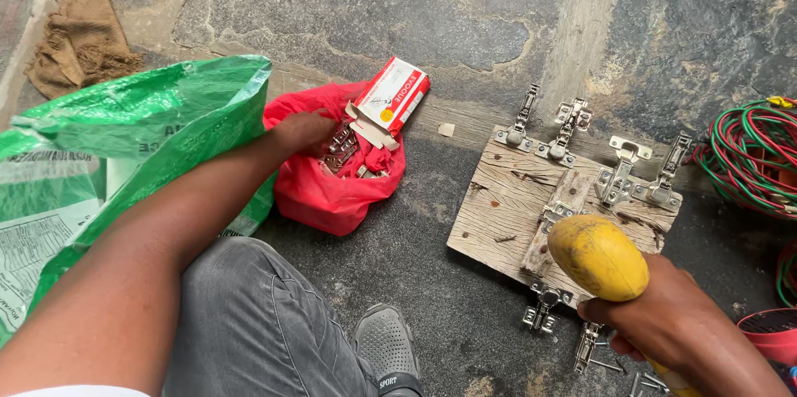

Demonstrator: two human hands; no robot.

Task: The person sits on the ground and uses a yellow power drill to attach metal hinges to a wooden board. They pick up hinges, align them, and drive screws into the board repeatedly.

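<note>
Left hand reaches into the red bag on the stone floor, fingers curled among metal hinges; whether they pinch one cannot be told. A red-and-white carton lies open on the bag's rim. Right hand is closed around a yellow tool handle, held over the weathered wooden board. More hinges lie along the board's edges.

Shiny metal hinges lie on a rough, weathered wooden board, beside a glossy red plastic bag on matt stone floor
</note>
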